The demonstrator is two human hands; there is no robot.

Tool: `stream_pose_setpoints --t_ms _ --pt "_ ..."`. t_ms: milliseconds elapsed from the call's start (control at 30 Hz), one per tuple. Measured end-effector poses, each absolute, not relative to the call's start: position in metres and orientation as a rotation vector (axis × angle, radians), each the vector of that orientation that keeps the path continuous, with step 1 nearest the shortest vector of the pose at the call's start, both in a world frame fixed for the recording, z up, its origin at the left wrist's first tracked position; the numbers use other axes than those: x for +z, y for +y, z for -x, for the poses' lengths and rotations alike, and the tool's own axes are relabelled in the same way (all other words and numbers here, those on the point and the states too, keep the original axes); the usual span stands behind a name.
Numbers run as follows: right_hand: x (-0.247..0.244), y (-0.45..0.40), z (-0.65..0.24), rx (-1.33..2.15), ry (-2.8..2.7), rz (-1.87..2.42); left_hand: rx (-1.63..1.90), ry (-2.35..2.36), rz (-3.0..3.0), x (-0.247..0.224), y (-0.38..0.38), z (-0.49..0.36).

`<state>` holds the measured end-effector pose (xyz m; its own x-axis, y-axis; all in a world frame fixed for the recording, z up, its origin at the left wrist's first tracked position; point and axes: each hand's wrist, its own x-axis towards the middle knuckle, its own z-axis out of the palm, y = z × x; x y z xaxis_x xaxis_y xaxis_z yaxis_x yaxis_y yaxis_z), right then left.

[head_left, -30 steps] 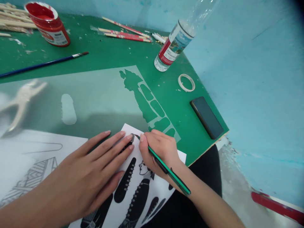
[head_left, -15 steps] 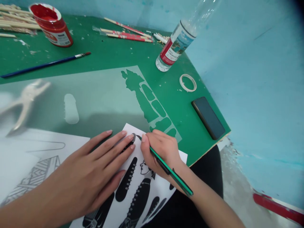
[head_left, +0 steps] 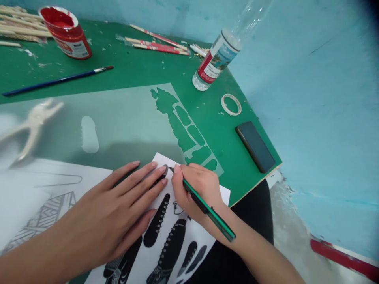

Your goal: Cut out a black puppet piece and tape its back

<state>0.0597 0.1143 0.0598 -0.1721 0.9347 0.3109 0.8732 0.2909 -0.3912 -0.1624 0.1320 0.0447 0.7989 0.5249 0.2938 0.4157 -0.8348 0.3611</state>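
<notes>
Currently we note translucent sheet (head_left: 127,122) part-cut, printed paper (head_left: 160,223) seemingly uncut, left hand (head_left: 118,203) flat upon it, right hand (head_left: 201,187) gripping green tool (head_left: 219,223).

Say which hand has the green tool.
The right hand: its fingers are closed around the green pen-like tool. The left hand instead lies flat, fingers extended, over the printed sheet.
</notes>
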Motion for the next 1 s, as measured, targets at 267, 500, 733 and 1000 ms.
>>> stream_pose_setpoints --t_ms 267,500,733,1000 --pt "0.0536 0.1111 -0.0578 0.111 -2.053 1.58 0.57 0.721 -2.713 0.0455 0.1328 0.1615" --pt "0.0539 0.1116 -0.0575 0.075 -2.065 1.587 0.571 0.724 -2.702 0.0468 0.1331 0.1611" --pt "0.0549 0.1108 -0.0585 0.072 -2.082 1.585 0.565 0.721 -2.699 0.047 0.1319 0.1639" --pt "0.0559 0.1113 -0.0604 0.243 -1.998 1.563 0.576 0.714 -2.719 0.0453 0.135 0.1603"
